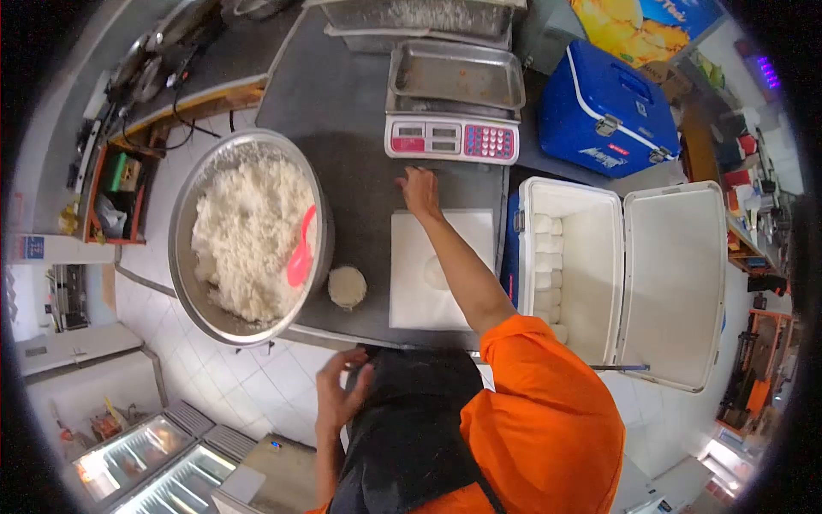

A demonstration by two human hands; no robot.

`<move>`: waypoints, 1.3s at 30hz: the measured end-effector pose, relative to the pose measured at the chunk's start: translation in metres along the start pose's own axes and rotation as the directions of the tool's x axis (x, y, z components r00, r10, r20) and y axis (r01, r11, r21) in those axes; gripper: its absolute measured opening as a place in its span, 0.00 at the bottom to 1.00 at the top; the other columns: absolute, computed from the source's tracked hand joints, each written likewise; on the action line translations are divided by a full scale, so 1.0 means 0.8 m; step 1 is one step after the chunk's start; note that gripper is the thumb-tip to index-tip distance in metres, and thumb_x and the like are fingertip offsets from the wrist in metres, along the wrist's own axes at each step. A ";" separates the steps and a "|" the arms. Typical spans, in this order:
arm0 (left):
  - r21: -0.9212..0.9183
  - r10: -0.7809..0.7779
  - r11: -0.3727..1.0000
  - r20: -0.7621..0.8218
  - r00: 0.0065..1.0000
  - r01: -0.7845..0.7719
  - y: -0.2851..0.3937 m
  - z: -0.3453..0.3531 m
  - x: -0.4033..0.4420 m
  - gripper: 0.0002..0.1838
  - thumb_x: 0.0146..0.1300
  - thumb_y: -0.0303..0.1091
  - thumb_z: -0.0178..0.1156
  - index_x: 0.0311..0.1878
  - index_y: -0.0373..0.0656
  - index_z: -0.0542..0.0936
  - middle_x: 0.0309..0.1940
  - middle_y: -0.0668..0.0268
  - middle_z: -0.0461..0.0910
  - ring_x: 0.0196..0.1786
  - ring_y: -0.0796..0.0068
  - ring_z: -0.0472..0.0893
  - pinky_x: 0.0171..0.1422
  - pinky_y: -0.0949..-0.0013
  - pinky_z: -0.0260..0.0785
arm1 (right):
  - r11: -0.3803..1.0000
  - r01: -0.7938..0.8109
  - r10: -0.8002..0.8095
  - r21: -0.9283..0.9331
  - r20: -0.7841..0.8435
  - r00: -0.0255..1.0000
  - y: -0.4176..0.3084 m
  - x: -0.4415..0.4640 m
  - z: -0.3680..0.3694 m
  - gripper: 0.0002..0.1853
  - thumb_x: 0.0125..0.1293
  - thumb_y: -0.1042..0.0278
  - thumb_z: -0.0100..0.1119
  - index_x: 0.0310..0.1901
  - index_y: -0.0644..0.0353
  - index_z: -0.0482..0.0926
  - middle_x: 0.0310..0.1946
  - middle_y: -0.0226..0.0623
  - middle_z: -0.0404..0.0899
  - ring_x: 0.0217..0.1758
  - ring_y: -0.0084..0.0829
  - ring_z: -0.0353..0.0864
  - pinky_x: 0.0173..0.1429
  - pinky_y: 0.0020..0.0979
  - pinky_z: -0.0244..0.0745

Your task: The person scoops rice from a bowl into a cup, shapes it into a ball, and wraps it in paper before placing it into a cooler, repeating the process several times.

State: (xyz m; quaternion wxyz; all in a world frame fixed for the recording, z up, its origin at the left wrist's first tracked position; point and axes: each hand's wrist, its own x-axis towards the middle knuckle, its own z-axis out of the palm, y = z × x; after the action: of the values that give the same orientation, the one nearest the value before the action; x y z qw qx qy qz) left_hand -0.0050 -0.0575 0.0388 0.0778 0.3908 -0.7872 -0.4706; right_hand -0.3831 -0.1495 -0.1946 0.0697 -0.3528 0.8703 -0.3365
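My right hand [419,190] reaches over the table just in front of the digital scale [452,140], thumb apart from the fingers, with nothing visible in it. Below that forearm lies a stack of white square sheets [409,295], with a faint round white patch on top, partly hidden by the arm. My left hand [342,387] hangs near the black apron, fingers apart and holding nothing. Close above it stands a small round container [347,287] filled with a white crumbly food. A large metal bowl [180,248] holds more of this white food [248,231], with a pink scoop [300,257] resting in it.
An open cooler [591,283] on the right holds several white packets [546,265], its lid [672,283] folded outward. Behind it is a closed blue cooler [608,111]. A metal tray [458,75] rests on the scale, with larger metal pans [419,15] beyond.
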 end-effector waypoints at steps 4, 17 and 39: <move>-0.035 0.004 0.999 0.046 0.999 -0.002 -0.010 0.018 0.014 0.15 0.62 0.31 0.67 0.50 0.34 0.82 0.40 0.54 0.86 0.43 0.62 0.86 0.49 0.65 0.75 | 0.958 0.140 -0.091 0.250 -0.196 0.976 -0.001 -0.065 -0.060 0.11 0.62 0.64 0.67 0.37 0.64 0.85 0.35 0.52 0.84 0.40 0.53 0.84 0.45 0.46 0.78; 0.220 0.440 0.785 0.460 0.771 -0.579 -0.140 0.190 0.162 0.17 0.61 0.34 0.63 0.52 0.37 0.79 0.51 0.47 0.79 0.57 0.47 0.77 0.64 0.54 0.71 | 0.983 0.152 -0.075 -0.103 0.532 0.843 0.064 -0.314 -0.202 0.14 0.51 0.71 0.69 0.39 0.63 0.79 0.43 0.53 0.79 0.54 0.50 0.78 0.56 0.45 0.76; 0.370 0.650 0.622 0.247 0.719 -0.690 -0.134 0.165 0.127 0.17 0.57 0.24 0.64 0.50 0.37 0.75 0.49 0.52 0.74 0.56 0.50 0.75 0.58 0.52 0.72 | 0.946 0.258 -0.194 -0.197 0.295 0.936 0.034 -0.371 -0.180 0.15 0.58 0.73 0.58 0.47 0.68 0.77 0.48 0.50 0.78 0.54 0.48 0.78 0.57 0.43 0.77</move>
State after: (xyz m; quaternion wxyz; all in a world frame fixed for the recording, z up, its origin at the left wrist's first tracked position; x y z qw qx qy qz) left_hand -0.0806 -0.0643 -0.1443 0.1227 0.0548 -0.9625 -0.2355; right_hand -0.2301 0.1377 -0.1363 0.1075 -0.4996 0.8391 -0.1865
